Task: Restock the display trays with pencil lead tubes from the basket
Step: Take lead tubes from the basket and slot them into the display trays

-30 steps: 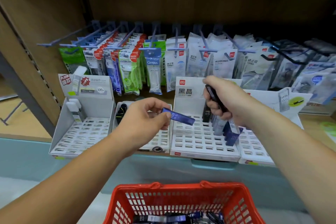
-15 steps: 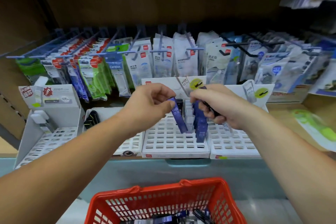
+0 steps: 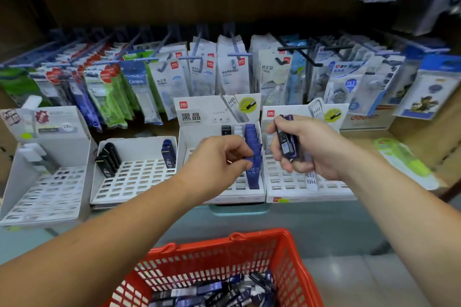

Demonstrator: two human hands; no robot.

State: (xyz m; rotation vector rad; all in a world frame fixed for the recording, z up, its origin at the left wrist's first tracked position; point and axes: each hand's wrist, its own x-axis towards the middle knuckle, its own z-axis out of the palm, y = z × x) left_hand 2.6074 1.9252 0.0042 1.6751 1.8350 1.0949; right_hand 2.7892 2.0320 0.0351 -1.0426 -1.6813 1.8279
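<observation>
My left hand [image 3: 219,159] pinches the top of a blue lead tube [image 3: 252,174] standing at the front of a column of blue tubes in the middle white display tray [image 3: 239,195]. Just right of it, over the right-hand tray [image 3: 299,189], my right hand [image 3: 306,147] grips a bundle of several dark and blue tubes [image 3: 287,142]. Below, at the frame's bottom, the red basket [image 3: 249,247] holds several more loose tubes [image 3: 212,291].
Two more white trays stand at the left; one [image 3: 134,179] holds black tubes [image 3: 108,159] and a few blue ones [image 3: 168,152], the far-left one [image 3: 42,194] a white item. Packaged stationery [image 3: 224,67] hangs on hooks behind. A green item [image 3: 409,164] lies on the shelf at right.
My left hand carried the blue tube rightward from the left-middle tray and stood it in the middle tray's blue column. The camera view shifted left and down; my right hand kept its bundle.
</observation>
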